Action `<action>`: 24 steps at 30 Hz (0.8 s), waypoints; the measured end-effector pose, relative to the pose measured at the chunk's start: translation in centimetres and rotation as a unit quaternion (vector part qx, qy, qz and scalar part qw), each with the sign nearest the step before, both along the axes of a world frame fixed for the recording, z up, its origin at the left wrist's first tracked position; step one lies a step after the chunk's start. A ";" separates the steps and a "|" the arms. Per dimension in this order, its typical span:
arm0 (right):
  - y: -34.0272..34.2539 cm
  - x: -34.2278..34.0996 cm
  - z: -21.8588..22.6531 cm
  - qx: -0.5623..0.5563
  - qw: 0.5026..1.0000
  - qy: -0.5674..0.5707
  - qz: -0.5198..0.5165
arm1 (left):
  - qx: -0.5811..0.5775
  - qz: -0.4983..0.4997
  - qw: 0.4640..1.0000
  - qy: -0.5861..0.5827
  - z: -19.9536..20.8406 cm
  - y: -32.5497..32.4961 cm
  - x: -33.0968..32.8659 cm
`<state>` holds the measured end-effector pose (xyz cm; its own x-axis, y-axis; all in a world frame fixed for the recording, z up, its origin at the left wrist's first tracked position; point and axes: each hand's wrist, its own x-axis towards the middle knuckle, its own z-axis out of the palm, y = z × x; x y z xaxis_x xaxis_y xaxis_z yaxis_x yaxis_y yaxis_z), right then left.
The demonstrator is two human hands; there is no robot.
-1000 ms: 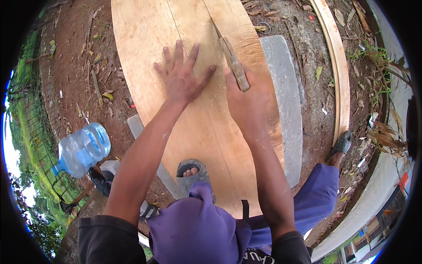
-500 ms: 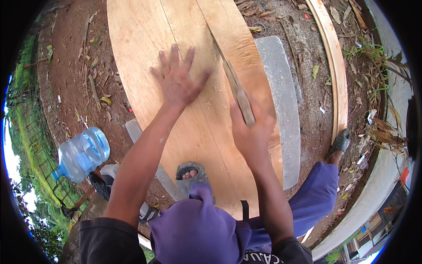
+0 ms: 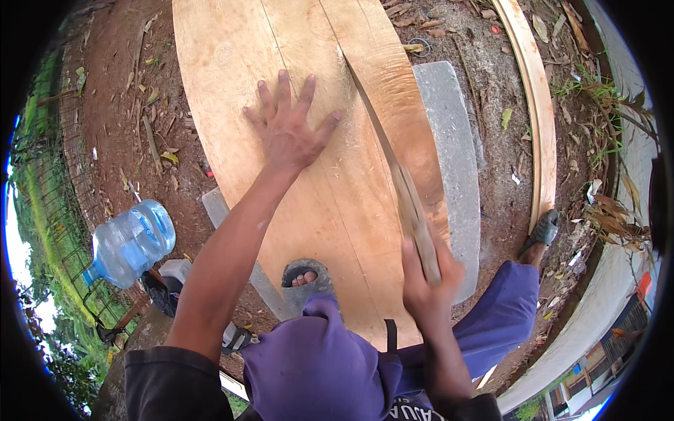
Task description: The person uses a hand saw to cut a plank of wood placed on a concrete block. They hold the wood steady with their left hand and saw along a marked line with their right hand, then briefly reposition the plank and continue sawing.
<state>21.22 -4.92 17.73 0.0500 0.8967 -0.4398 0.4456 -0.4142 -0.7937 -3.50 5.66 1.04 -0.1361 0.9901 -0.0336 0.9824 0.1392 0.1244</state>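
A wide, pale wooden board (image 3: 309,217) lies in front of me, marked with thin lengthwise lines. My left hand (image 3: 291,133) presses flat on it with the fingers spread. In my right hand (image 3: 430,274) is the wooden handle of a handsaw (image 3: 390,158), whose blade runs away from me into a cut along a line. The blade stands edge-on, its far end at the cut near the top of the board. My sandalled foot (image 3: 307,277) rests on the board's near part, left of the saw.
Grey concrete slabs (image 3: 453,154) show under the board on both sides. A blue water jug (image 3: 133,242) lies on its side at left, beside a wire fence. On the right, a long wooden plank (image 3: 537,119) touches my other sandalled foot (image 3: 542,228); a pale wall (image 3: 604,281) stands beyond.
My right hand has pulled the handsaw back toward me and to the right, so more of its blade shows outside the cut. The left hand stays on the board.
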 end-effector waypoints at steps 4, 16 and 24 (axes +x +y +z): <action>10.7 -5.8 -5.4 0.066 0.997 -0.029 -0.009 | -0.012 -0.006 1.000 0.003 0.4 1.0 1.0; -3.1 2.1 2.1 0.035 0.999 0.002 0.024 | -0.023 0.004 1.000 -0.005 0.3 0.1 -0.2; 5.4 -3.4 -4.1 0.106 0.994 0.003 0.020 | -0.022 -0.004 1.000 -0.012 0.4 0.3 -0.1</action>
<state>17.80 0.46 13.68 0.0111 0.9703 -0.2417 0.4539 -0.2203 -0.8634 -3.58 5.92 1.48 -0.1271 0.9886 -0.0803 0.9803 0.1376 0.1421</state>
